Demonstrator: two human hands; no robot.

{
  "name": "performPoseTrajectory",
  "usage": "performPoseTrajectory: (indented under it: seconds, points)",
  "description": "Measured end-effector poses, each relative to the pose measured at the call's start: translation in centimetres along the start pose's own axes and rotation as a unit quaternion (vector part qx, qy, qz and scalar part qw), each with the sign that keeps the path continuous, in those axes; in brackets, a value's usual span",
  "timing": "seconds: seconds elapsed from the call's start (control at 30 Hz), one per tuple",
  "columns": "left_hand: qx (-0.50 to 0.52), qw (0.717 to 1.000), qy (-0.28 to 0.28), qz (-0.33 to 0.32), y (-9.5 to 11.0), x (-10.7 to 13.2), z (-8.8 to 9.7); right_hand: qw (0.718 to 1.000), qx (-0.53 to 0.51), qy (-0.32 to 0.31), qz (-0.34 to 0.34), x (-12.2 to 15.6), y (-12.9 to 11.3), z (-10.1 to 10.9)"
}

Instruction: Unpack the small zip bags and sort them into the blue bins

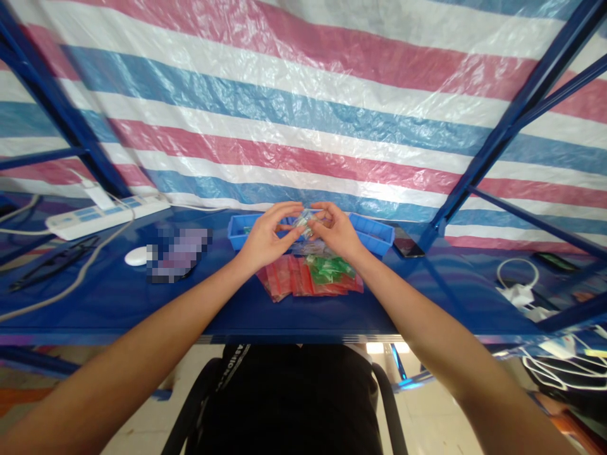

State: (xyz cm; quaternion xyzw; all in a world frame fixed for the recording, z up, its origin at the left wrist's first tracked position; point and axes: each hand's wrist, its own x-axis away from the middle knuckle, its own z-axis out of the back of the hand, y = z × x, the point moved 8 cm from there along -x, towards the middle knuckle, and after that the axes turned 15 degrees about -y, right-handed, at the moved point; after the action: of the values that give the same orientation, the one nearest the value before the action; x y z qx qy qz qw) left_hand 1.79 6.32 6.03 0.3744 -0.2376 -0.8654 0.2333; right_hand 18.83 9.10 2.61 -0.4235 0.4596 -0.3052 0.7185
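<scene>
My left hand (268, 235) and my right hand (334, 230) meet above a blue tray (377, 235) at the back of the blue table (142, 303). Both pinch a small clear plastic bag (304, 222) held between their fingertips. Just in front of my hands lies a pile of small bags: red ones (284, 278) spread flat and green ones (329, 268) on top. What the clear bag contains is too small to tell.
A white power strip (102, 215) with cables lies at the back left, with a white mouse (137, 256) and a blurred object beside it. A dark phone (408, 243) rests right of the tray. White chargers (519, 294) and cables sit far right. Blue frame bars stand on both sides.
</scene>
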Motion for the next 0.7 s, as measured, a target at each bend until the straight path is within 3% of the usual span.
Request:
performPoseTrajectory:
  seconds: [0.1, 0.2, 0.47, 0.7]
  points:
    - [-0.118, 0.990, -0.039, -0.060, 1.6, 0.0, -0.5, 1.000, -0.029, 0.001, 0.001, 0.0, 0.1, 0.1]
    - [-0.170, 0.981, -0.050, -0.075, 1.5, 0.0, -0.8, 0.997, -0.071, -0.017, 0.002, 0.0, 0.2, -0.2]
    - [-0.157, 0.986, -0.012, -0.047, 1.2, 0.3, 0.1, 0.998, -0.061, -0.012, -0.012, -0.1, -0.1, -0.1]
    - [-0.143, 0.989, 0.028, 0.037, 0.0, 0.5, 1.1, 0.997, 0.080, -0.013, 0.015, 0.5, -1.7, -0.1]
